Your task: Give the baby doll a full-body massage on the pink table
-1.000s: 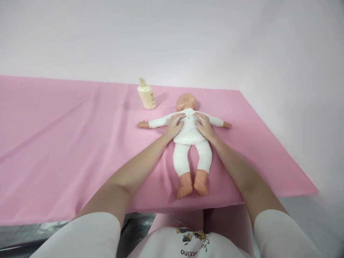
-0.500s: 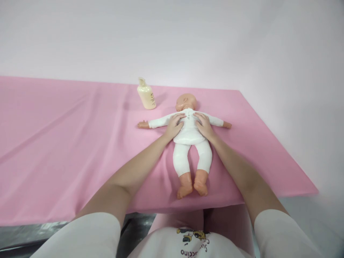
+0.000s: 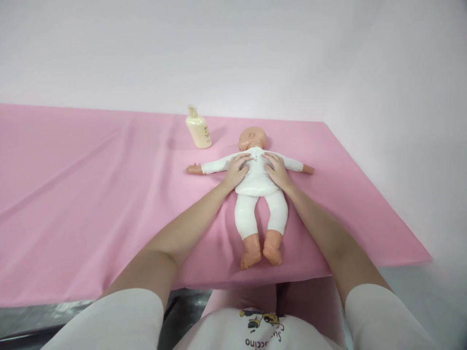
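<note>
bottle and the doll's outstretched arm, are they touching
Apart. The head view shows bare pink sheet between the cream bottle and the doll; the bottle stands behind the doll's arm.

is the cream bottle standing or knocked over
Standing: the bottle is upright on the pink cloth, pump top up, leaning slightly in this view.

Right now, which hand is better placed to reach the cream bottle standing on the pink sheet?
The left hand. It lies flat on the white-clothed plastic baby doll, on the side where the cream plastic bottle stands. The right hand would likely have to cross over the doll.
</note>
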Action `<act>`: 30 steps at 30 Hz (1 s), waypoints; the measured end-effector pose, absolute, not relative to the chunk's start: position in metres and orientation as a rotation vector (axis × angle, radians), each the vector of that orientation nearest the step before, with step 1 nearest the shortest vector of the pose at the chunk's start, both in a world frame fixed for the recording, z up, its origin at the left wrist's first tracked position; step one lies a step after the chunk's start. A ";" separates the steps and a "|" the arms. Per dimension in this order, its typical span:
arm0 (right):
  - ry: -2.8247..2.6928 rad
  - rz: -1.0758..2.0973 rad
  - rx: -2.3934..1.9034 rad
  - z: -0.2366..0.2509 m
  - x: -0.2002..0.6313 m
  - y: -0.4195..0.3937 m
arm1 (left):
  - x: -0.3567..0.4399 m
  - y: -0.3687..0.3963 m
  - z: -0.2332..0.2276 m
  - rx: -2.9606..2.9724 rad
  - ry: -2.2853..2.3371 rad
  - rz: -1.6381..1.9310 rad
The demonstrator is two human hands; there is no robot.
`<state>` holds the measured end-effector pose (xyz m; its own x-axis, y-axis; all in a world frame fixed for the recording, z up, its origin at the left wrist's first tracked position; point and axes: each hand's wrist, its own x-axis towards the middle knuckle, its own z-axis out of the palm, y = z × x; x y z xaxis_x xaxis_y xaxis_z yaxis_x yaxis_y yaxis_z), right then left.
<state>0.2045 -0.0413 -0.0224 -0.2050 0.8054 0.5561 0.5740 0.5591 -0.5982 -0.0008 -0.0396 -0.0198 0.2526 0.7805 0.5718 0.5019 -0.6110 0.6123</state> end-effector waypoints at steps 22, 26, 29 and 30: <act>-1.898 0.333 -1.135 -0.022 0.204 -0.042 | -0.002 -0.036 -0.021 2.227 1.195 1.280; -1.898 0.334 -1.125 -0.023 0.204 -0.041 | -0.002 -0.037 -0.021 2.234 1.211 1.266; -1.892 0.343 -1.133 -0.023 0.204 -0.041 | -0.002 -0.038 -0.020 2.247 1.206 1.259; -1.891 0.344 -1.136 -0.023 0.204 -0.041 | -0.002 -0.038 -0.020 2.249 1.207 1.256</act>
<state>0.2041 -0.0412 -0.0228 -0.1968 0.8172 0.5418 0.5743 0.5439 -0.6118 -0.0019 -0.0378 -0.0200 0.2666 0.7853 0.5587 0.5268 -0.6042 0.5978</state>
